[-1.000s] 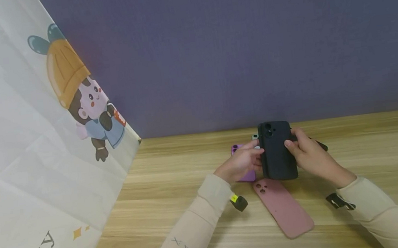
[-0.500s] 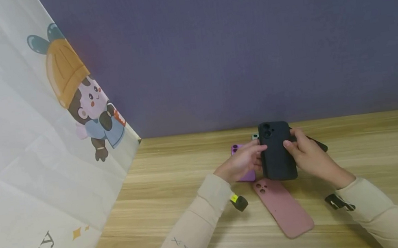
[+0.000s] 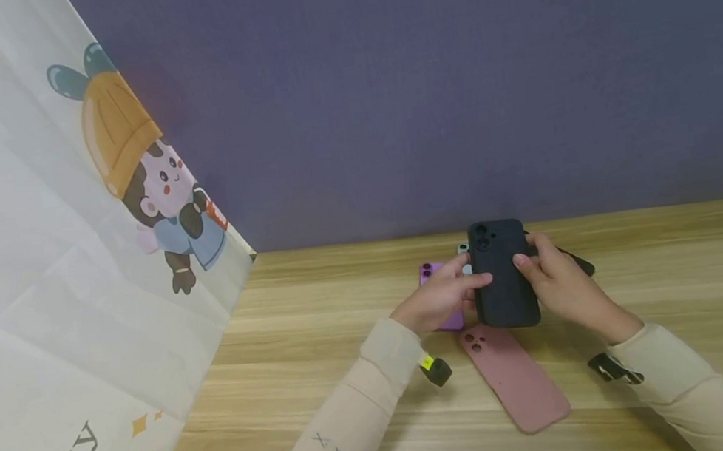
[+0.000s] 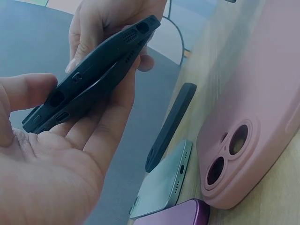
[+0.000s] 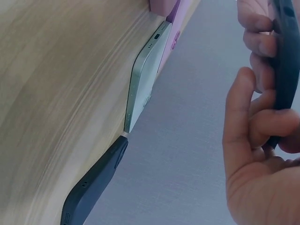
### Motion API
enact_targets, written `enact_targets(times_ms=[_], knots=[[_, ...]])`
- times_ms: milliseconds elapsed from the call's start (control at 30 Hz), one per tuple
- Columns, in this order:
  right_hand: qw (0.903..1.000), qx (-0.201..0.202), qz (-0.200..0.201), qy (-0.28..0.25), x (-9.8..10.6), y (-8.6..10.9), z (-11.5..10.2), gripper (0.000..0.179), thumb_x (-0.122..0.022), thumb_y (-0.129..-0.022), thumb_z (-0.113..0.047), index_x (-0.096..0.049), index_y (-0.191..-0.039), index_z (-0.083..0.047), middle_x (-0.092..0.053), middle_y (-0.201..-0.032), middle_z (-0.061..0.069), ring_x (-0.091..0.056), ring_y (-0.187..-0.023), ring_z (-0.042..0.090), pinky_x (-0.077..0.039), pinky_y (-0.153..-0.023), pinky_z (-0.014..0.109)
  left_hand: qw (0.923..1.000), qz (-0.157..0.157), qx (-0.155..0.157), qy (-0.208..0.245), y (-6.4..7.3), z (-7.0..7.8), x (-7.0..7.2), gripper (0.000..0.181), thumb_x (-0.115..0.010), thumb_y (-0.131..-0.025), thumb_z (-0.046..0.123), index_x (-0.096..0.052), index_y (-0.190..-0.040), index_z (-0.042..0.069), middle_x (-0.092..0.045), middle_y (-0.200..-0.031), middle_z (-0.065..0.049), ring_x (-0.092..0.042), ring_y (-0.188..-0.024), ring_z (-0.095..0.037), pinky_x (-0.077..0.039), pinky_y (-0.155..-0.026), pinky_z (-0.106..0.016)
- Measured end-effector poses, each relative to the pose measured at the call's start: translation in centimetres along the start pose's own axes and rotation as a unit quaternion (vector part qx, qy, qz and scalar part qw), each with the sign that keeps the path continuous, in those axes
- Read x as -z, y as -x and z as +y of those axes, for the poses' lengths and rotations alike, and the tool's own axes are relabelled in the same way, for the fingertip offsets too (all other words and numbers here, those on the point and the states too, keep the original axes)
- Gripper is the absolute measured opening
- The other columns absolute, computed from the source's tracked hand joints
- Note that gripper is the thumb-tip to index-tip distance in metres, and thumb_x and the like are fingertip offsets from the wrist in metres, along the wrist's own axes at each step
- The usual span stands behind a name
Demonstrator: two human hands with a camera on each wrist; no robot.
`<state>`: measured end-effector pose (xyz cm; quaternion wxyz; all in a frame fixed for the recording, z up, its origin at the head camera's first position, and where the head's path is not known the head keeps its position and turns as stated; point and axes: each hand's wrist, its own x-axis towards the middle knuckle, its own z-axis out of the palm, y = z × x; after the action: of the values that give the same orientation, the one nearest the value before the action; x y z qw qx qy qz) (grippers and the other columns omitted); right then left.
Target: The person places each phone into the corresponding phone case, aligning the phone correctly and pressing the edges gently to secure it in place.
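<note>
Both hands hold a pair of black phone cases (image 3: 507, 302) upright above the table, the camera-hole side facing the head camera. In the left wrist view the two black cases (image 4: 93, 77) lie one against the other, with a narrow wedge of space between them toward one end. My left hand (image 3: 433, 300) grips their left edge, thumb on the front and fingers behind. My right hand (image 3: 566, 288) holds the right edge, its thumb on the near face. Below them a pink phone case (image 3: 520, 382) lies on the table.
A purple phone (image 3: 452, 319) lies behind my left hand, and a pale green phone (image 5: 147, 72) is beside it, mostly hidden in the head view. Another black phone case (image 5: 96, 180) lies behind my right hand. A dark wall (image 3: 427, 99) closes off the wooden table's (image 3: 316, 297) back edge.
My left thumb has moved rightward from the cases' left edge onto their front face. The two cases look more closely aligned than a second ago. My right hand keeps its hold.
</note>
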<state>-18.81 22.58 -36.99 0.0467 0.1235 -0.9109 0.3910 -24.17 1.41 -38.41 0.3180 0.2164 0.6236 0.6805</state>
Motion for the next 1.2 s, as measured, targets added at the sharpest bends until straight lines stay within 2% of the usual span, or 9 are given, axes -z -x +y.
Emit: enact_targets(times_ms=[167,300,400,533,667,800,933,1067,1200], knots=[[1.0,-0.004,-0.002,-0.005,-0.06,-0.02,0.06,0.067,-0.03,-0.112,-0.037,-0.015,-0.155,0.013,-0.05,-0.137,0.046,-0.056,-0.126,0.055,-0.053,-0.095,0.063,0.9999,0.01,0.005,-0.001,-0.1,-0.04,-0.06,0.047,-0.054,-0.106,0.015,-0.043,-0.151,0.02,-0.067,-0.134,-0.022,-0.068,-0.118,-0.039,-0.06,-0.091,-0.037],[0.9997,-0.013,-0.013,-0.015,-0.06,-0.05,0.09,0.069,-0.031,-0.112,-0.039,-0.012,-0.156,0.011,-0.052,-0.137,0.044,-0.062,-0.119,0.051,-0.058,-0.084,0.051,0.9997,0.02,0.01,-0.006,-0.1,0.0,-0.12,0.046,-0.052,-0.107,0.017,-0.043,-0.152,0.02,-0.067,-0.133,-0.02,-0.068,-0.119,-0.037,-0.059,-0.094,-0.039],[0.9991,-0.02,-0.022,-0.031,-0.06,-0.06,0.09,0.071,-0.032,-0.112,-0.04,-0.009,-0.158,0.009,-0.055,-0.135,0.042,-0.068,-0.111,0.045,-0.058,-0.077,0.04,0.9996,0.024,0.011,-0.01,-0.09,0.03,-0.13,0.045,-0.051,-0.108,0.02,-0.043,-0.153,0.019,-0.068,-0.132,-0.021,-0.067,-0.12,-0.038,-0.059,-0.096,-0.04],[0.9985,-0.025,-0.03,-0.038,-0.14,-0.13,0.07,0.075,-0.036,-0.111,-0.043,-0.007,-0.158,0.007,-0.058,-0.134,0.039,-0.072,-0.106,0.037,-0.058,-0.074,0.034,0.9996,0.026,0.012,-0.001,-0.14,0.01,-0.05,0.048,-0.049,-0.109,0.022,-0.039,-0.156,0.018,-0.066,-0.135,-0.021,-0.065,-0.123,-0.039,-0.057,-0.1,-0.043],[0.9986,-0.025,-0.04,-0.023,-0.17,-0.21,-0.07,0.073,-0.04,-0.11,-0.045,-0.018,-0.155,0.008,-0.066,-0.125,0.033,-0.072,-0.09,0.024,-0.053,-0.066,0.032,0.9989,0.042,0.014,0.017,-0.12,0.03,0.16,0.055,-0.05,-0.109,0.024,-0.032,-0.16,0.017,-0.066,-0.136,-0.018,-0.065,-0.124,-0.037,-0.055,-0.103,-0.045],[0.9978,-0.026,-0.052,-0.03,-0.11,-0.21,-0.15,0.064,-0.043,-0.109,-0.045,-0.035,-0.144,0.007,-0.073,-0.114,0.025,-0.071,-0.079,0.017,-0.057,-0.063,0.035,0.9983,0.051,0.001,0.028,-0.15,0.13,0.36,0.051,-0.048,-0.109,0.022,-0.036,-0.158,0.016,-0.063,-0.14,-0.019,-0.063,-0.127,-0.038,-0.055,-0.104,-0.047],[0.997,-0.019,-0.054,-0.051,-0.03,-0.16,-0.01,0.051,-0.046,-0.11,-0.04,-0.044,-0.132,0.005,-0.075,-0.103,0.02,-0.073,-0.074,0.019,-0.062,-0.064,0.037,0.9968,0.066,-0.01,0.044,-0.26,0.24,0.45,0.046,-0.046,-0.109,0.02,-0.041,-0.155,0.014,-0.06,-0.143,-0.02,-0.06,-0.13,-0.038,-0.053,-0.105,-0.048],[0.9976,-0.01,-0.051,-0.046,-0.1,-0.13,0.11,0.041,-0.047,-0.109,-0.04,-0.055,-0.111,0.0,-0.071,-0.081,0.013,-0.069,-0.065,0.024,-0.061,-0.061,0.037,0.9934,0.099,-0.021,0.054,-0.41,0.38,0.45,0.043,-0.047,-0.108,0.018,-0.046,-0.15,0.008,-0.062,-0.138,-0.025,-0.062,-0.127,-0.04,-0.055,-0.103,-0.045],[0.9978,0.0,-0.058,-0.034,-0.22,-0.14,0.05,0.045,-0.046,-0.109,-0.042,-0.059,-0.09,-0.004,-0.064,-0.068,0.008,-0.065,-0.061,0.024,-0.056,-0.058,0.033,0.9898,0.122,-0.035,0.066,-0.53,0.5,0.53,0.041,-0.047,-0.107,0.017,-0.049,-0.146,0.004,-0.063,-0.136,-0.028,-0.068,-0.119,-0.037,-0.058,-0.097,-0.043]])
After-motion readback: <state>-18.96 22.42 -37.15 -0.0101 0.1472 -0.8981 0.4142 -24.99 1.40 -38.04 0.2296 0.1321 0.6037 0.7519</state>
